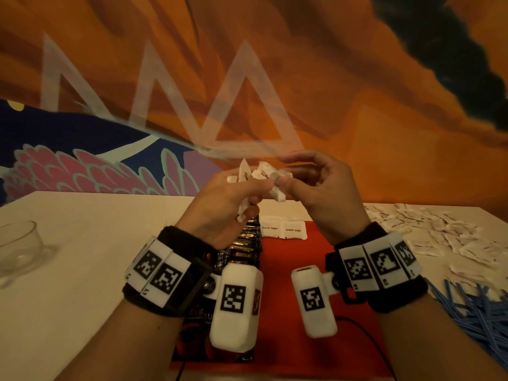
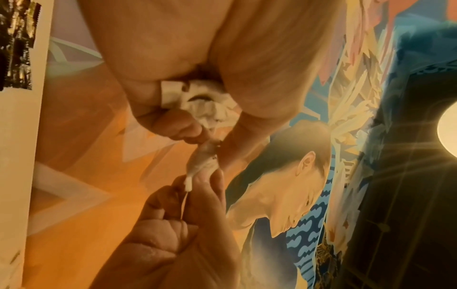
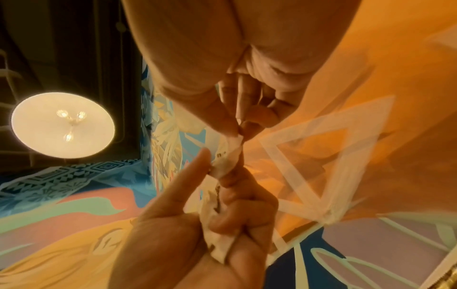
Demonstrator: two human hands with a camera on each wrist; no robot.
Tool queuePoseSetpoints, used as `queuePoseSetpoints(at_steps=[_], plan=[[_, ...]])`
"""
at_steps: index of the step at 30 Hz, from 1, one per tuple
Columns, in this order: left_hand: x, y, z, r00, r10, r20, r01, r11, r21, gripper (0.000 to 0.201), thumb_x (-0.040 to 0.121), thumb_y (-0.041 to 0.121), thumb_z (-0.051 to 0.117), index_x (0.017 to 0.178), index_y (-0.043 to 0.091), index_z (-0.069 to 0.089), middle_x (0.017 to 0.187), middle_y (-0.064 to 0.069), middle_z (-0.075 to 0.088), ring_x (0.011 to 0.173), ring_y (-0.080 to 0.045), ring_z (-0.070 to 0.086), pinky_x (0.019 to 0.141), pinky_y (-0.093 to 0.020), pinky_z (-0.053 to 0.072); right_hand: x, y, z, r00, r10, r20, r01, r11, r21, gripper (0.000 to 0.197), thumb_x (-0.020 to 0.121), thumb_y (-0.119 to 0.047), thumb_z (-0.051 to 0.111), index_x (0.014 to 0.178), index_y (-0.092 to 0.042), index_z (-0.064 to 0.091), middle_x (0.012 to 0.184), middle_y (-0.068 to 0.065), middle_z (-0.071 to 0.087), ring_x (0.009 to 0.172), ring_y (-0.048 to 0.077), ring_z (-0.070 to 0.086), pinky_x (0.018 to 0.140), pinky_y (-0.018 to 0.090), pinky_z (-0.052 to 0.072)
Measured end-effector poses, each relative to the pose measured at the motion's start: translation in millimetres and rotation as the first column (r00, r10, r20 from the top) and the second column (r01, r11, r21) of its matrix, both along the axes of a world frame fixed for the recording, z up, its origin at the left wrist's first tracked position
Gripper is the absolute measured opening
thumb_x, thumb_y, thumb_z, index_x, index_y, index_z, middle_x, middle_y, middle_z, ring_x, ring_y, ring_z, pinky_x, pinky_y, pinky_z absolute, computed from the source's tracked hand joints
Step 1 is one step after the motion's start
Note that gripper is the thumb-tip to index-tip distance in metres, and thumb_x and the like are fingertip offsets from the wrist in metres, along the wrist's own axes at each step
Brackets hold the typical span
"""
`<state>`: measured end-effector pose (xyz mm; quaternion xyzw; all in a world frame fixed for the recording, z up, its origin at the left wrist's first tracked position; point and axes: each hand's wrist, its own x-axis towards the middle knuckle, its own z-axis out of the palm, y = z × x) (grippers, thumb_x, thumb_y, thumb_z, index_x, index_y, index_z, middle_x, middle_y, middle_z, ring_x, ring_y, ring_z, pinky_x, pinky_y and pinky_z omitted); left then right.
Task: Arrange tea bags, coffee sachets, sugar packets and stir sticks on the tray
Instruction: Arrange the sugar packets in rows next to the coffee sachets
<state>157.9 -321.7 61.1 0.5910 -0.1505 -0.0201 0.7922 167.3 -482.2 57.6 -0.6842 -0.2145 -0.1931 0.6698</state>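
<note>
Both hands are raised above the red tray (image 1: 302,259). My left hand (image 1: 233,193) grips a bunch of white sugar packets (image 1: 261,174), seen crumpled in the palm (image 2: 205,101). My right hand (image 1: 299,182) pinches one sugar packet (image 3: 228,156) of that bunch between thumb and forefinger; the same packet (image 2: 202,162) shows in the left wrist view. On the tray lie two white brown-sugar packets (image 1: 283,229) side by side at the far edge, and a column of dark coffee sachets (image 1: 244,248) runs along its left side, partly hidden by my left wrist.
A heap of loose white sugar packets (image 1: 428,229) covers the table at the right. Blue stir sticks (image 1: 472,312) lie piled at the near right. A clear glass bowl (image 1: 19,243) stands at the left edge of the white table (image 1: 96,257). A painted wall rises behind.
</note>
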Motion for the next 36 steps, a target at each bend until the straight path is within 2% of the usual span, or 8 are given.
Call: queuePoseSetpoints(at_steps=[3, 7, 9, 13, 17, 23, 30, 36], plan=[[2, 1, -2, 0.997, 0.068, 0.033, -0.069, 0.998, 0.011, 0.025, 0.075, 0.022, 0.07, 0.094, 0.006, 0.066, 0.081, -0.005, 0.058, 0.061, -0.006, 0.048, 0.045, -0.016, 0.033, 1, -1, 1, 0.999, 0.026, 0.025, -0.028, 0.997, 0.076, 0.026, 0.081, 0.009, 0.07, 0.091, -0.015, 0.067, 0.09, 0.004, 0.074, 0.084, 0.016, 0.072, 0.064, 0.024, 0.055], [1, -4, -2, 0.992, 0.113, 0.062, -0.11, 0.993, -0.052, 0.014, 0.088, 0.01, 0.063, 0.1, 0.002, 0.067, 0.082, -0.005, 0.069, 0.061, -0.005, 0.061, 0.042, -0.015, 0.032, 5, 1, -1, 0.997, 0.077, 0.014, -0.078, 0.966, 0.246, 0.024, 0.086, 0.01, 0.062, 0.09, -0.013, 0.066, 0.091, 0.007, 0.071, 0.086, 0.025, 0.069, 0.062, 0.03, 0.056], [2, -5, -3, 0.984, 0.168, 0.061, -0.162, 0.983, -0.087, 0.006, 0.092, 0.004, 0.06, 0.094, 0.004, 0.066, 0.071, -0.001, 0.066, 0.056, -0.005, 0.055, 0.041, -0.014, 0.033, 5, 3, -3, 0.996, 0.078, 0.051, -0.086, 0.979, 0.185, 0.022, 0.089, 0.005, 0.063, 0.093, -0.017, 0.066, 0.097, 0.008, 0.069, 0.093, 0.03, 0.068, 0.066, 0.036, 0.059], [6, -4, -5, 0.945, 0.301, 0.13, -0.289, 0.951, -0.107, 0.008, 0.091, 0.004, 0.065, 0.094, 0.011, 0.065, 0.082, -0.006, 0.067, 0.08, -0.029, 0.062, 0.058, -0.026, 0.041, -1, 6, -2, 0.991, 0.066, 0.112, -0.065, 0.998, -0.015, 0.022, 0.087, 0.005, 0.066, 0.099, -0.013, 0.071, 0.103, 0.004, 0.072, 0.083, 0.018, 0.07, 0.064, 0.026, 0.057], [10, -4, -9, 0.882, 0.39, 0.266, -0.387, 0.92, -0.065, 0.026, 0.082, 0.013, 0.076, 0.097, 0.019, 0.055, 0.096, -0.021, 0.063, 0.087, -0.051, 0.061, 0.063, -0.037, 0.047, -1, 7, -3, 0.989, -0.012, 0.145, 0.005, 0.999, 0.044, 0.035, 0.089, 0.006, 0.064, 0.107, -0.023, 0.069, 0.102, 0.007, 0.072, 0.081, 0.014, 0.071, 0.062, 0.023, 0.055], [4, -6, -8, 0.791, 0.381, 0.48, -0.465, 0.883, 0.067, 0.01, 0.091, 0.009, 0.068, 0.095, 0.018, 0.067, 0.082, 0.001, 0.063, 0.061, -0.001, 0.057, 0.053, -0.014, 0.042, -4, 9, -2, 0.996, 0.003, 0.094, -0.007, 0.999, 0.047, 0.032, 0.089, 0.011, 0.057, 0.091, -0.015, 0.074, 0.082, -0.001, 0.073, 0.065, 0.008, 0.065, 0.059, 0.02, 0.052], [5, -4, -7, 0.775, 0.356, 0.522, -0.494, 0.856, 0.15, 0.026, 0.089, 0.007, 0.07, 0.107, 0.026, 0.071, 0.104, 0.009, 0.072, 0.094, -0.009, 0.07, 0.081, -0.026, 0.059, 1, 4, 0, 0.995, 0.077, -0.057, -0.064, 0.978, 0.199, 0.04, 0.089, 0.006, 0.061, 0.124, -0.015, 0.061, 0.102, 0.007, 0.071, 0.077, 0.013, 0.067, 0.06, 0.023, 0.052], [4, -1, -6, 0.744, 0.366, 0.558, -0.551, 0.809, 0.204, 0.028, 0.088, 0.013, 0.072, 0.11, 0.031, 0.071, 0.103, 0.023, 0.067, 0.098, 0.003, 0.066, 0.085, -0.026, 0.058, 3, -4, -1, 0.95, 0.17, -0.263, -0.149, 0.984, 0.099, 0.009, 0.084, -0.004, 0.069, 0.092, -0.003, 0.068, 0.066, 0.003, 0.069, 0.057, 0.01, 0.062, 0.05, 0.018, 0.047]])
